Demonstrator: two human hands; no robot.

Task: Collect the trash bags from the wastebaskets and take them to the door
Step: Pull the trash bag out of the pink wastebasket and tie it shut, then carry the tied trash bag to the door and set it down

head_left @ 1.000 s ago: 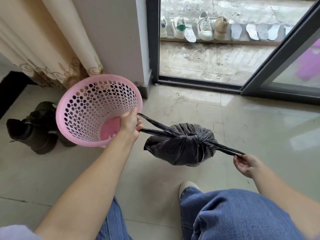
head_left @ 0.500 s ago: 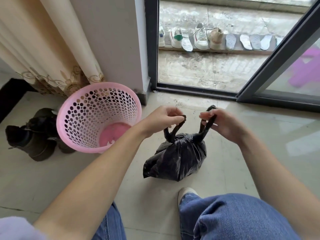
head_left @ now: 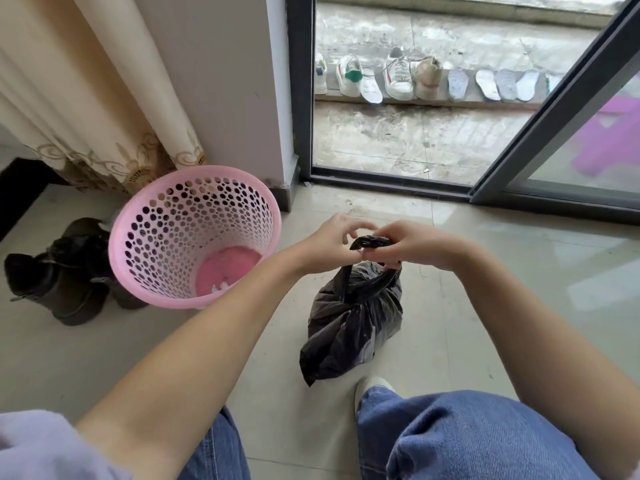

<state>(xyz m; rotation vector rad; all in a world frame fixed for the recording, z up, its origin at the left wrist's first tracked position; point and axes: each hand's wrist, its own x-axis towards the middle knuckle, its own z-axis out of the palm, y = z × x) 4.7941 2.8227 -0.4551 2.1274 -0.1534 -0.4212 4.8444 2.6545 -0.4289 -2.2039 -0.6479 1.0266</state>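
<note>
Black trash bag (head_left: 353, 327), full and lumpy, sitting on the pale tiled floor (head_left: 485, 306), just in front of a white shoe toe (head_left: 372, 384) and jeans-clad knees (head_left: 467, 438). Neck of the bag gathered upward into two twisted handles, raised to the hands just above it. Left hand (head_left: 329, 244) curled in from the left, thumb and fingers hooked near the top loop of plastic; whether actually pinching it, cannot tell. Right hand (head_left: 412, 247) curled around the bunched black handle ends, fingers pinching the plastic. Both hands almost touching over the bag.

Just to the left, a pink perforated wastebasket (head_left: 194, 237), tilted so the open mouth faces the camera, without a liner, a few small white scraps on its pink bottom. Left of it, touching or nearly so, a pair of dark boots (head_left: 59, 278) on the floor. Behind the basket, a cream curtain (head_left: 90, 98) with gold embroidered hem, beside a white wall pillar (head_left: 225, 81).

Beyond, a dark-framed sliding glass door (head_left: 571, 109), open, with a grey outdoor floor (head_left: 415, 136) past the threshold. Along a ledge out there, a row of white sneakers (head_left: 398, 77) and insoles (head_left: 485, 84) set out side by side. Through the glass at right, a blurred purple shape (head_left: 613, 140).
</note>
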